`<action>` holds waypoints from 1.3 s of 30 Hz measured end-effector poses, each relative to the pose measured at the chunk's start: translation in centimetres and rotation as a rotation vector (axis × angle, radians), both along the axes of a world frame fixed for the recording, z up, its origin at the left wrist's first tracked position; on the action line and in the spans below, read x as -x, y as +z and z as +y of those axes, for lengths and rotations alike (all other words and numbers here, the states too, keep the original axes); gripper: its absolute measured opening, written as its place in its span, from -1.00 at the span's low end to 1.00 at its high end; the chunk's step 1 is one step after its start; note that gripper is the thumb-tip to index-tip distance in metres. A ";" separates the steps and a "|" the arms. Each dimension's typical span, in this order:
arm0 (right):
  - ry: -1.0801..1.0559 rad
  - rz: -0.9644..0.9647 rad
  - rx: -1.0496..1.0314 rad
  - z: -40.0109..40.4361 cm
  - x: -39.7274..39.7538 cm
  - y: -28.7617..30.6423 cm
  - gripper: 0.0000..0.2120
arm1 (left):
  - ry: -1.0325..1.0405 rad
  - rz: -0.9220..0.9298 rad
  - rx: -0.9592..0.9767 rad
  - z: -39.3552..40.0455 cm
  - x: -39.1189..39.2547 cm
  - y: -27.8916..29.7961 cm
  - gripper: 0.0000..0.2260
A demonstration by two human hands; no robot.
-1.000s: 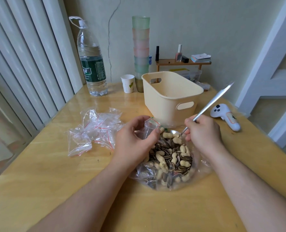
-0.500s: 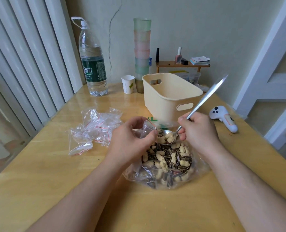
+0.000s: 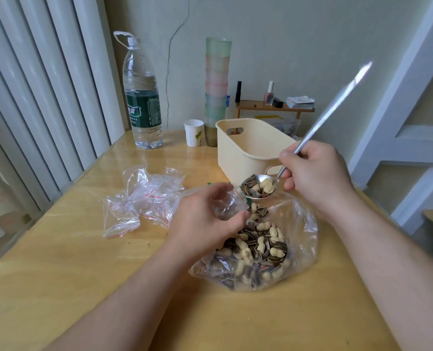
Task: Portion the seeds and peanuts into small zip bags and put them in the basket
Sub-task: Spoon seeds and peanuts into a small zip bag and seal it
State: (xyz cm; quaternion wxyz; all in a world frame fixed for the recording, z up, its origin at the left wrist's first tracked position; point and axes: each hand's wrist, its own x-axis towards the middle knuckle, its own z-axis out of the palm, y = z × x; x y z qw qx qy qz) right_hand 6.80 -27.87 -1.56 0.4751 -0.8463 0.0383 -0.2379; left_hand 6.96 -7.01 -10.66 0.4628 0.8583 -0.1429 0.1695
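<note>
Right-hand grip (image 3: 314,173): heaped spoon (image 3: 259,187).

1. The water bottle (image 3: 142,97) carries a dark green label with white printing, too blurred to read.
2. The paper cup (image 3: 193,133), just right of the bottle, bears a small green leaf or heart mark and no letters.
3. The booklets (image 3: 300,102), further right of the bottle, show print too small to read.
</note>
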 end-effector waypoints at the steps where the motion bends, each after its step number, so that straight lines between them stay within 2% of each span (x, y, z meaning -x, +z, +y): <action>1: 0.007 -0.001 0.065 0.4 0.0 0.3 -0.88 | -0.003 -0.016 0.004 -0.1 0.1 0.0 -0.39; 5: 0.040 0.008 0.262 1.6 0.1 1.1 -0.86 | 0.006 -0.055 0.017 -0.2 0.3 0.1 -0.44; 20: 0.063 -0.090 0.577 2.9 1.0 2.4 -0.84 | 0.044 -0.088 -0.020 -0.9 0.8 0.4 -0.43; 32: 0.070 -0.077 0.567 3.1 1.2 2.1 -0.85 | 0.040 -0.067 -0.122 -1.0 0.4 0.1 -0.38; 39: 0.075 -0.054 0.550 2.5 1.3 2.0 -0.86 | 0.052 -0.083 -0.127 -1.0 0.3 0.2 -0.44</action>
